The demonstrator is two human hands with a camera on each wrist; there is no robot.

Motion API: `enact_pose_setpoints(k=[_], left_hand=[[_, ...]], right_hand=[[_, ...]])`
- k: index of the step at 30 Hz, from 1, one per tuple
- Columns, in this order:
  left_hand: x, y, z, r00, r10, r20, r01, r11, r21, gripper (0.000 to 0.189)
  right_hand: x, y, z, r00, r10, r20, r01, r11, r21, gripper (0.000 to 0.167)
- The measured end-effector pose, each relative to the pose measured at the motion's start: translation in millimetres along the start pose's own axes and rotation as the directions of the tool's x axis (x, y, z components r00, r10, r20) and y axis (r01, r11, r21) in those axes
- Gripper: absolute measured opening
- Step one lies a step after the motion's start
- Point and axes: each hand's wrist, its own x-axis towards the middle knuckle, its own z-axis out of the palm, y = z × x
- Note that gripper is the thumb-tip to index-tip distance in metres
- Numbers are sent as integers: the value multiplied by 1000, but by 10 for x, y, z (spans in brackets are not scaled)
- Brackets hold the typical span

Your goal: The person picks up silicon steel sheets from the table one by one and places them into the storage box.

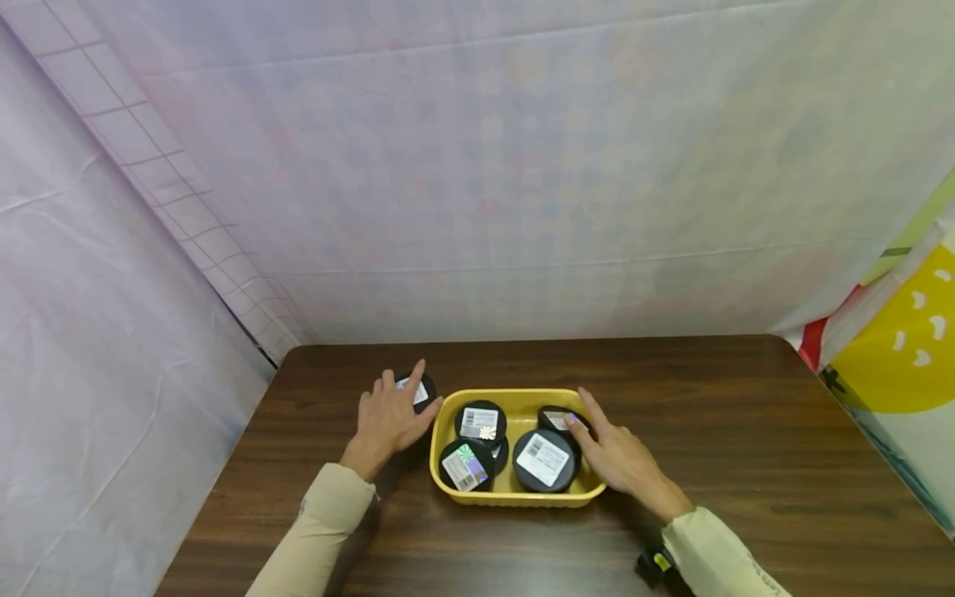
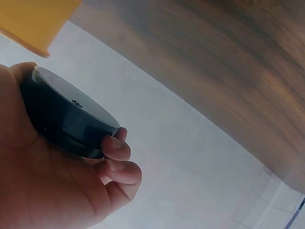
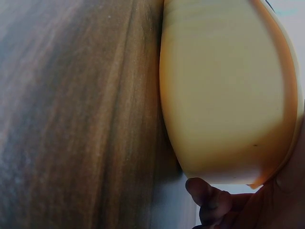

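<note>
A yellow plastic basket [image 1: 515, 499] stands on the wooden table with several round black containers in it, such as one container [image 1: 545, 461] at the front right. Their lids bear white barcode labels, some with a shiny sticker. Left of the basket, my left hand [image 1: 386, 421] grips another black container [image 2: 71, 119] by its sides, thumb on one side and fingertips on the other. My right hand [image 1: 622, 456] holds the basket's right end, thumb inside over the rim and fingers outside. In the right wrist view the fingers curl past the basket's far corner.
A small black object [image 1: 655, 564] with a yellow-green mark lies by the right sleeve. The brown wooden table [image 1: 731, 414] ends at the back against a pale hanging cloth [image 1: 522, 207]. More cloth hangs at both sides.
</note>
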Motion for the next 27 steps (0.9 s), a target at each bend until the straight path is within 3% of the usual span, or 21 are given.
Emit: enact_pose_setpoints(k=[27], left_hand=[[-36,176,-108,998,49,-24,-50,998,-33,76]], right_hand=[[22,11,17,1000,-2,-2,2,1000,0,76]])
